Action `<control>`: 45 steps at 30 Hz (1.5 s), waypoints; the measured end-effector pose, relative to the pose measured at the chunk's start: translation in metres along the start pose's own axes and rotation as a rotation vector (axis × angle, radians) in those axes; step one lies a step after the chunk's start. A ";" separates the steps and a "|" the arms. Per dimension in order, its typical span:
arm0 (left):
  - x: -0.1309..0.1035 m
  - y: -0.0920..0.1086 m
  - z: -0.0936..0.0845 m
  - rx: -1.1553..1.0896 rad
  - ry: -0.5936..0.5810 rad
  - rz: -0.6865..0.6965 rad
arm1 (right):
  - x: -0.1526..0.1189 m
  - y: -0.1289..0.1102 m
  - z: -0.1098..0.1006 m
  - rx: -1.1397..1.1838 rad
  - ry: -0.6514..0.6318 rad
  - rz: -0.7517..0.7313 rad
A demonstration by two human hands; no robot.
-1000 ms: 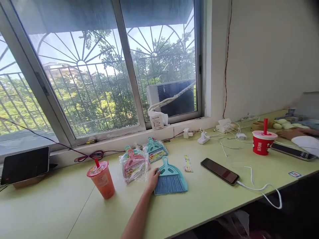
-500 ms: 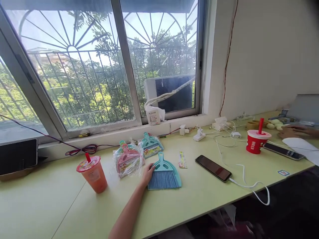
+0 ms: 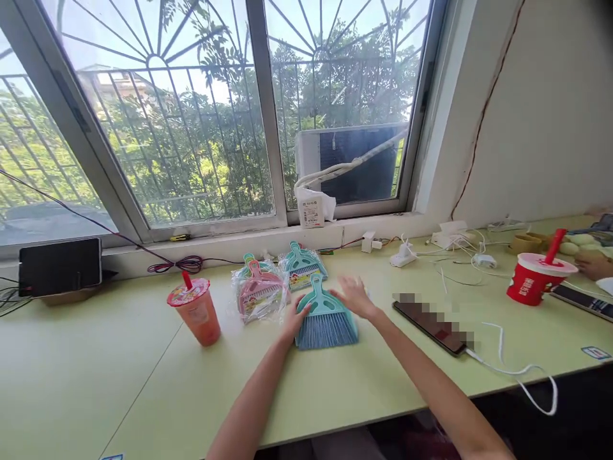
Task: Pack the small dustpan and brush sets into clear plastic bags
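Note:
A teal dustpan with a blue-bristled brush (image 3: 326, 327) lies on the green table, its handle pointing toward the window. My left hand (image 3: 291, 319) grips its left edge, thumb on top. At its upper right is my right hand (image 3: 355, 298), fingers spread and slightly blurred, near the dustpan's right edge; whether it touches the edge I cannot tell. Behind and left lie a pink set in clear plastic (image 3: 261, 295) and a bagged teal set (image 3: 302, 267). The small printed card is mostly hidden by my right hand.
An orange drink cup (image 3: 198, 316) stands at left, a red cup (image 3: 531, 281) at right. A phone (image 3: 431, 326) with a white cable lies right of my hand. A tablet (image 3: 60, 269) leans near the window. Another person's hand (image 3: 594, 263) shows at far right.
My right hand has come into view and reached the dustpan's right side, covering most of the card. My left hand still holds the left edge. The view has shifted.

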State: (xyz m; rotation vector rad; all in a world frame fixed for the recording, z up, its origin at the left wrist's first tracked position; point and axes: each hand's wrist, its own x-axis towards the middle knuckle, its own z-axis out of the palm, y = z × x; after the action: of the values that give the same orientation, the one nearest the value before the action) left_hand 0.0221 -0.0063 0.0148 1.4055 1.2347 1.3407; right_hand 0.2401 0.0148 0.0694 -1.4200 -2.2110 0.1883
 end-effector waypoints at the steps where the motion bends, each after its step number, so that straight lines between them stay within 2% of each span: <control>1: 0.000 -0.001 -0.002 -0.011 -0.007 -0.006 | 0.005 -0.001 0.011 0.151 -0.044 0.009; 5: 0.001 -0.005 -0.006 -0.019 -0.111 -0.029 | 0.020 0.006 0.051 0.835 -0.206 0.079; 8: 0.003 -0.002 -0.004 -0.010 -0.140 -0.032 | 0.015 0.017 0.061 1.010 -0.195 0.140; 12: 0.002 0.003 0.002 -0.033 -0.178 -0.101 | 0.001 0.017 0.049 0.982 -0.160 0.195; 16: 0.001 0.002 0.007 -0.026 -0.180 -0.151 | -0.001 0.011 0.040 0.915 -0.117 0.240; 20: 0.002 0.001 0.011 0.028 -0.187 -0.168 | 0.003 0.017 0.044 0.857 -0.076 0.275; 23: 0.002 0.005 0.011 0.047 -0.193 -0.195 | 0.005 0.022 0.048 0.877 -0.092 0.274; 29: -0.001 0.008 0.009 -0.007 -0.250 -0.208 | 0.007 0.023 0.050 0.901 -0.098 0.297; 36: 0.000 0.008 0.010 -0.033 -0.218 -0.196 | 0.007 0.022 0.049 0.914 -0.085 0.325; 39: 0.002 0.011 0.009 -0.070 -0.196 -0.266 | 0.005 0.022 0.051 0.949 -0.024 0.385; 42: 0.004 0.012 0.007 -0.151 -0.243 -0.385 | 0.003 0.024 0.048 1.003 0.035 0.402; 45: 0.005 0.007 0.009 -0.194 -0.253 -0.429 | 0.002 0.025 0.038 1.052 -0.003 0.361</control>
State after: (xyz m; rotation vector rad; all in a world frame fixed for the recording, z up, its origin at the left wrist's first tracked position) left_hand 0.0313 -0.0018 0.0220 1.0605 1.1238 0.9279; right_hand 0.2415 0.0331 0.0276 -1.1249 -1.3937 1.2499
